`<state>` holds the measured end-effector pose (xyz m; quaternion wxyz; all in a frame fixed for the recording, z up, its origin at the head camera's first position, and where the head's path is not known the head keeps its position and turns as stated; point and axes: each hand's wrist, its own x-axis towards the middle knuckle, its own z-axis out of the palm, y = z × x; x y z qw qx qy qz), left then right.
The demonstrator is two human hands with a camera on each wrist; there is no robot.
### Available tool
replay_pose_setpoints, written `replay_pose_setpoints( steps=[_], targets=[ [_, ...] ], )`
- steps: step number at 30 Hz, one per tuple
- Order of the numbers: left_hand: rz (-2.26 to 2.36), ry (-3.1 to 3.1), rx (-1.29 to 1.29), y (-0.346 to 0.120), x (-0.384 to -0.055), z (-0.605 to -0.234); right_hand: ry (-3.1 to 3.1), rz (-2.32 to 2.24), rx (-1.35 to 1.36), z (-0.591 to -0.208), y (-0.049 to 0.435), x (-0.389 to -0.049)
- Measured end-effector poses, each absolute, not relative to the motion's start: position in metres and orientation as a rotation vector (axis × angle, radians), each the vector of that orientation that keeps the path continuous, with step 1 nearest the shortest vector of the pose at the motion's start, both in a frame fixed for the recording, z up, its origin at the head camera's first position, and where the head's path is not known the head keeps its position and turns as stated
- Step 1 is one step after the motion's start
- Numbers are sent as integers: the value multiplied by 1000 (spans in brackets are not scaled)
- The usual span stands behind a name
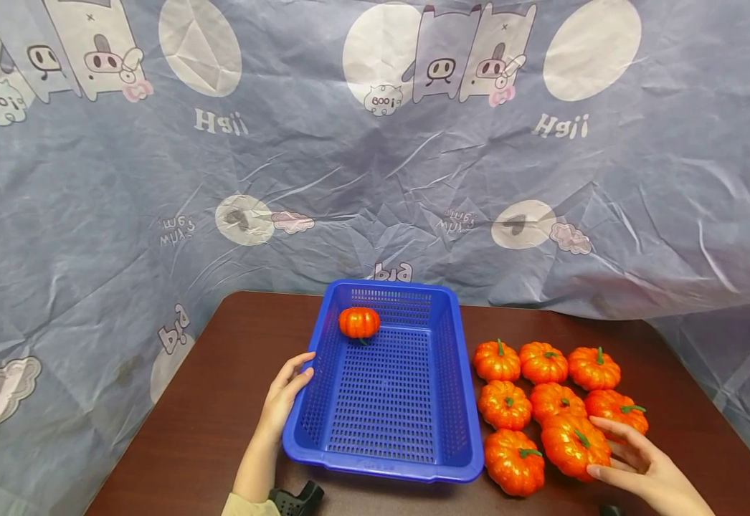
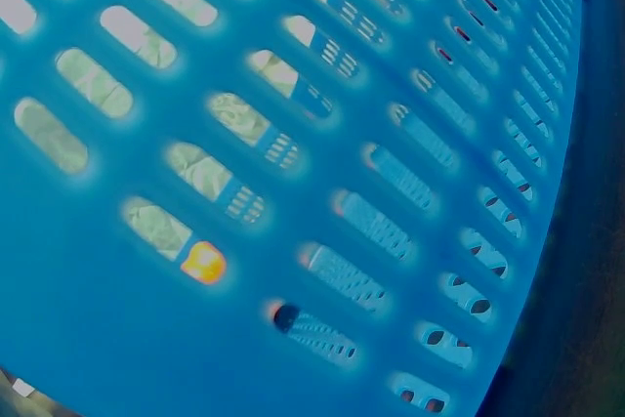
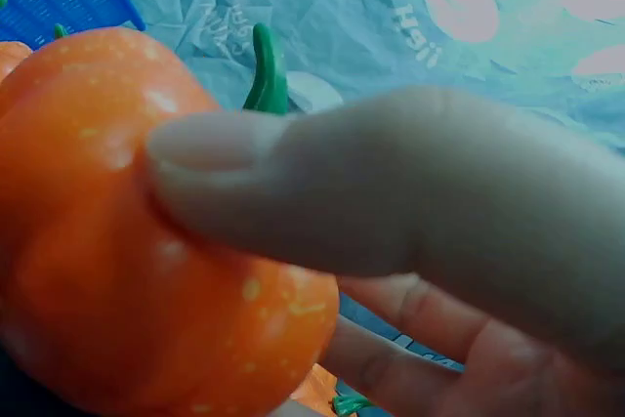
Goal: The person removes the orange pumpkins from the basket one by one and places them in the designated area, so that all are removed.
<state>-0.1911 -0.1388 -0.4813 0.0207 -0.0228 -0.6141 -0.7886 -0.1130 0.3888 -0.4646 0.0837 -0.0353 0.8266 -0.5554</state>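
My right hand (image 1: 646,466) holds a small orange toy pumpkin (image 1: 575,444) with a green stem, at the near right of the table. In the right wrist view the thumb (image 3: 225,178) presses against the pumpkin's side, while the other fingers reach round behind it. My left hand (image 1: 281,398) grips the left rim of a blue plastic basket (image 1: 381,469), fingertips right at its edge. One pumpkin (image 1: 359,323) lies in the basket's far left corner. The basket's slotted wall (image 2: 117,310) fills most of the left wrist view and hides the left hand there.
Several more pumpkins stand in rough rows right of the basket, among them one close to its near right corner (image 1: 514,462). A dark brown table (image 1: 201,416) carries everything. Behind it hangs a grey-blue printed cloth (image 1: 323,179). A black strap (image 1: 297,498) is on the left wrist.
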Motion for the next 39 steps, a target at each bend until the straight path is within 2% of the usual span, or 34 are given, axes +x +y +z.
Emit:
replay_pose_setpoints(
  steps=[6, 22, 28, 35, 39],
  targets=[
    [-2424, -1926, -69, -139, -191, -481, 2267, -1661, -177, -470, 397, -117],
    [-2422, -1906, -78, -139, -192, -481, 2148, -1553, -3, -479, 399, -123],
    [-2376, -1948, -88, -139, -191, -481, 2319, -1561, 85, -467, 391, -120],
    [-2377, -1958, -80, -139, -192, -483, 2696, -1281, 166, -436, 374, -118],
    [-2391, -1948, -68, -139, -192, -483, 2792, -1342, 176, -423, 359, -122]
  ],
)
